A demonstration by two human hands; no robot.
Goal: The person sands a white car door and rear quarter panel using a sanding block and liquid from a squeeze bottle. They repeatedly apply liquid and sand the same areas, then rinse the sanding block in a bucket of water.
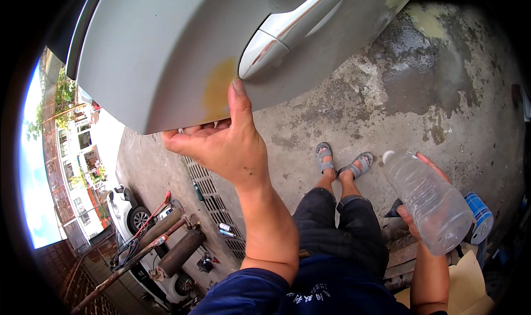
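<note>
Left hand: left hand (221,143) was raised to the lower edge of the car door (166,55); the fingers curled under the edge, and the thumb pressed flat on the outer panel.
Grip state: closed around the door edge, holding nothing else.
Stain: a yellow-brown stain (218,88) sat on the silver panel just beside the thumb tip, below the door handle (293,24).
Right hand: right hand (415,204) was wrapped about a clear plastic bottle (428,204), held tilted with the white cap pointing up and away from the body; the bottle looked nearly empty, though its contents could not be told.
Location: the bottle was low on the right, well apart from the stain.
Method note: a steady hold on the door edge would keep the panel from swinging; the bottle mouth would best be brought above the stain, so any liquid ran across it.
Ground: wet, patchy concrete floor (420,77) lay under the sandalled feet (343,165); a drain grate (213,199) ran beside them.
</note>
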